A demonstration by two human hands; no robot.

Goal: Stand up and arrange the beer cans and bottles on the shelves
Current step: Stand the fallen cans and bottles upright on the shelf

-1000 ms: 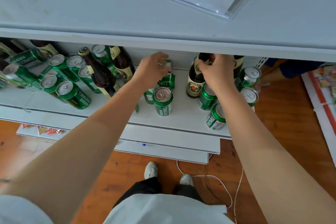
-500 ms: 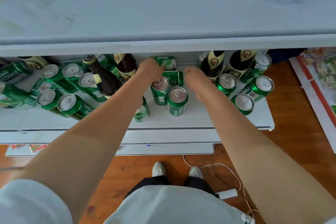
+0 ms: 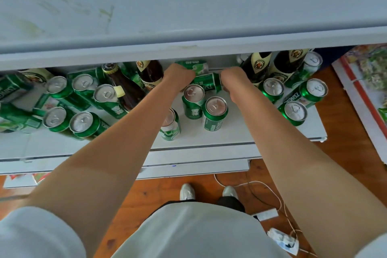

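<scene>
Head view looks down past the white upper shelf (image 3: pixel 188 16) onto the lower shelf (image 3: pixel 230 134), where green beer cans and brown bottles are scattered. Both bare arms reach in under the upper shelf's front edge. The left hand (image 3: pixel 178 75) has its fingers curled round a green can (image 3: pixel 192 67) lying on its side at the back. The right hand (image 3: pixel 232 77) touches the end of a second lying can (image 3: pixel 206 84), just in front of the first; its fingers are hidden, so I cannot tell whether it grips. Just before the hands, 3 cans stand upright, among them one (image 3: pixel 214 114) between the forearms. To the right stand 2 brown bottles (image 3: pixel 256 65) with more upright cans (image 3: pixel 312 92). To the left, cans lean in a jumble around a tilted bottle (image 3: pixel 123 86). Below, white shoes (image 3: pixel 187 191) stand on the wooden floor (image 3: pixel 155 192), beside loose cables (image 3: pixel 261 184).
</scene>
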